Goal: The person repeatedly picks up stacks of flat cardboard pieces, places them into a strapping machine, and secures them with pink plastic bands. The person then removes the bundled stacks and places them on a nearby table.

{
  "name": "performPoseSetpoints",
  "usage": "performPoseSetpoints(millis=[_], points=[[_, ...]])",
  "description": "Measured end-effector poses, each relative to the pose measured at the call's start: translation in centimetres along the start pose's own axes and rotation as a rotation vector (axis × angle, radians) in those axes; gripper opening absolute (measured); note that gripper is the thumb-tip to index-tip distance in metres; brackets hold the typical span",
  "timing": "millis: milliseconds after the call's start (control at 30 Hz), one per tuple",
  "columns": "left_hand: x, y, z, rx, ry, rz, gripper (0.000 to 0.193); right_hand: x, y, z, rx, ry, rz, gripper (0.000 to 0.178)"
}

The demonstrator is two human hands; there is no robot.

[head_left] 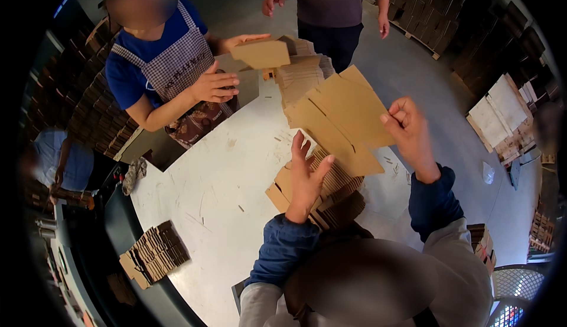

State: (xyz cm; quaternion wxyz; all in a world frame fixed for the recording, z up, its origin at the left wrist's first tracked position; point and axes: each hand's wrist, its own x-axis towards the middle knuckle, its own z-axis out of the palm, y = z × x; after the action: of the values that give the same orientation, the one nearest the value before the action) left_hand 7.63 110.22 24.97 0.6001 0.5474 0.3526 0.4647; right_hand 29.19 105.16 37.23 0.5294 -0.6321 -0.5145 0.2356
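A flat brown cardboard blank (348, 117) with slots and cut corners is tilted above the white table. My right hand (411, 133) pinches it by its right edge between thumb and fingers. Beside the blank's lower left edge is my left hand (308, 179), fingers apart and raised, holding nothing. Under the blank and close to my body stands a row of stacked cardboard blanks (283, 188), partly hidden by my left hand and the sheet. Another fanned stack of cardboard (298, 79) lies beyond the blank at the table's far end.
Across the white table (201, 173), a co-worker in a checked apron (171, 52) holds a folded cardboard piece (260, 54). Another person (331, 2) stands behind. A cardboard bundle (155, 254) sits at the left edge. Pallet stacks (422, 8) and a plastic chair (517, 282) are around.
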Motion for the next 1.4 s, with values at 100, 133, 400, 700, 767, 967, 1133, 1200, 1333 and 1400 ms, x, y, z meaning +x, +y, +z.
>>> performPoseSetpoints(millis=[100, 133, 400, 700, 767, 967, 1133, 1200, 1333, 1400], points=[[-1.4, 1.4, -0.2, -0.138, -0.012, -0.032, 0.089, -4.7, -2.3, 3.2, 0.091, -0.033, 0.056, 0.019], [-1.9, 0.7, -0.6, -0.162, 0.005, -0.039, 0.089, -6.0, -2.5, 4.0, 0.102, -0.043, 0.057, 0.019], [-5.7, -0.4, -4.6, -0.341, 0.035, -0.134, 0.09, -9.4, -4.0, 7.6, 0.281, -0.3, 0.062, 0.03], [-9.3, -1.8, -12.7, -0.211, 0.3, -0.17, 0.073, -8.8, -3.5, 12.8, -0.184, -0.528, 0.033, 0.027], [-10.7, -1.5, -15.2, -0.159, 0.364, -0.226, 0.066, -8.5, -3.6, 15.3, -0.259, -0.589, 0.014, 0.026], [-15.5, -13.1, -18.4, 0.014, 0.405, -0.557, 0.067, -12.3, 9.1, 22.9, -0.425, -0.634, 0.072, 0.026], [-16.1, -19.2, -16.4, 0.329, 0.314, -0.508, 0.075, -12.5, 12.0, 22.4, -0.486, -0.596, 0.175, 0.028], [-14.9, -19.8, -15.3, 0.42, 0.218, -0.504, 0.076, -12.0, 12.3, 21.3, -0.602, -0.601, 0.116, 0.028], [-12.8, -18.8, -13.3, 0.424, 0.154, -0.525, 0.081, -8.4, 10.0, 15.7, -0.697, -0.316, 0.016, 0.039], [-12.6, -19.1, -13.2, 0.332, 0.147, -0.526, 0.084, -5.8, 12.4, 11.3, -0.79, -0.067, -0.143, 0.046]])
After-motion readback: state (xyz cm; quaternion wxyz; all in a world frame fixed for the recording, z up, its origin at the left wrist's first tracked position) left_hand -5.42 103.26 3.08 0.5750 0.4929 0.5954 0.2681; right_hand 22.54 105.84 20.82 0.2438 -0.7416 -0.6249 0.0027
